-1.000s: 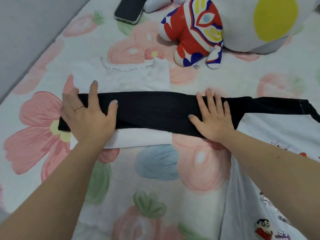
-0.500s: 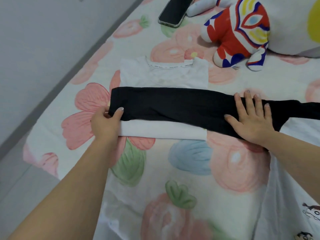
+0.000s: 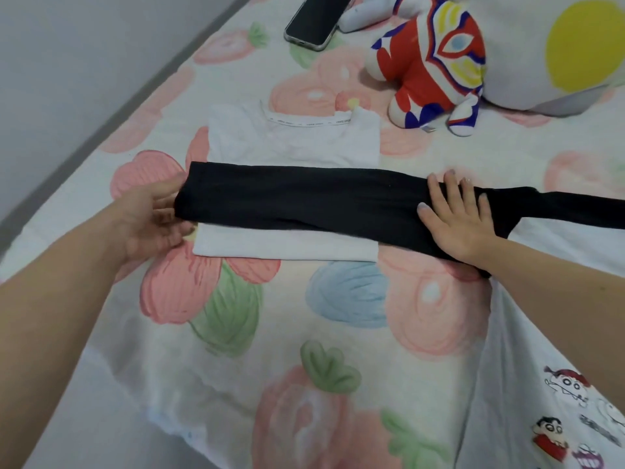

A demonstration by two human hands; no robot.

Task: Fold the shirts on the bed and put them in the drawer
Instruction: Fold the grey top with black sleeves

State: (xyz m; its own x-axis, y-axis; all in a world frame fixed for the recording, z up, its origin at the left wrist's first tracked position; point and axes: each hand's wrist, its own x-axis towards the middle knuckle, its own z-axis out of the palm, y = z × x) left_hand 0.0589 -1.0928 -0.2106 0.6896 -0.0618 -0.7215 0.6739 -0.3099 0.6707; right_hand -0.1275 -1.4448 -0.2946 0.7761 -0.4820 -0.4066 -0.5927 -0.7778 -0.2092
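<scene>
Floral bedding covers the bed (image 3: 338,333), a pale sheet printed with big pink, green and blue flowers, with a grey wall along its far-left edge. Across the middle of it lies the long black shirt (image 3: 304,201), folded into a narrow band that runs from left to right and trails off the right border. Under that band sits the folded white shirt (image 3: 291,140), its taped collar facing away; its white edge shows both above and below the black cloth. At the lower right a pale grey shirt with small cartoon figures (image 3: 558,384) lies spread on the bed, partly under the right forearm. Farther back rest a red, white, blue and yellow plush toy (image 3: 436,62) and, beside it, a large grey cushion with a yellow circle (image 3: 541,45). The left hand (image 3: 152,214) pinches the left end of the black band, fingers tucked beneath it. The right hand (image 3: 463,218) lies flat and spread, pressing on the band's right part without gripping. A dark smartphone (image 3: 316,18) lies face up near the top.
</scene>
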